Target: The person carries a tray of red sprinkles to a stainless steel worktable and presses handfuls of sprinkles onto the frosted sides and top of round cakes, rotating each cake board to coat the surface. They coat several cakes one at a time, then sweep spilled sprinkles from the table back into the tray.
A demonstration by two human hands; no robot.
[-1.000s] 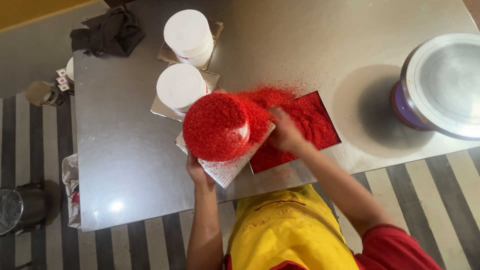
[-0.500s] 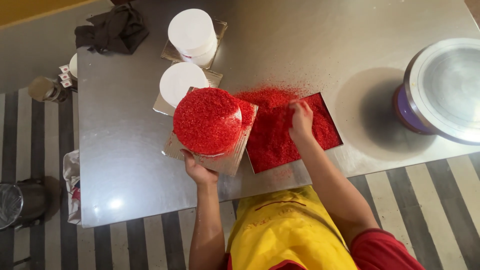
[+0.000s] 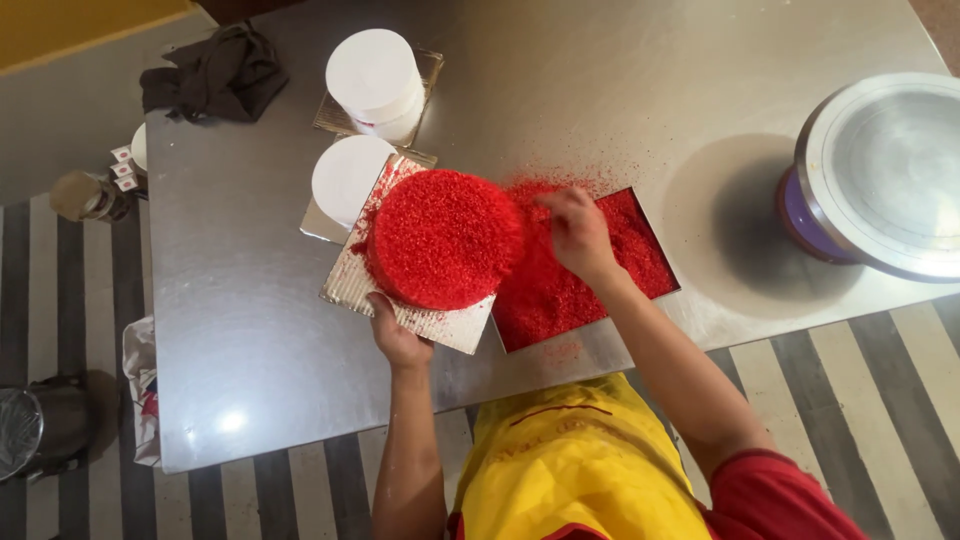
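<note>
Round cake coated in red crumbs point(image 3: 445, 238) sits on a square silver cake board point(image 3: 425, 318), tilted up off the steel table point(image 3: 250, 300) near its front edge, left of centre. My left hand point(image 3: 398, 335) grips the board's near edge from below, thumb on top, fingers closed on it. My right hand point(image 3: 578, 232) is at the cake's right side, fingers curled together over loose crumbs; whether it pinches any I cannot tell.

Just right of the cake: a flat square tray heaped with red crumbs point(image 3: 590, 275), my right hand above it. Scattered crumbs lie on the table behind the tray.

Behind the held cake, partly hidden by it: a plain white round cake point(image 3: 345, 180) on its own board. Further back, a second white round cake point(image 3: 376, 72), also on a board.

Far left back corner: crumpled dark cloth point(image 3: 215, 72). Right edge: a metal turntable on a purple base point(image 3: 880, 175), well apart from the tray.
</note>
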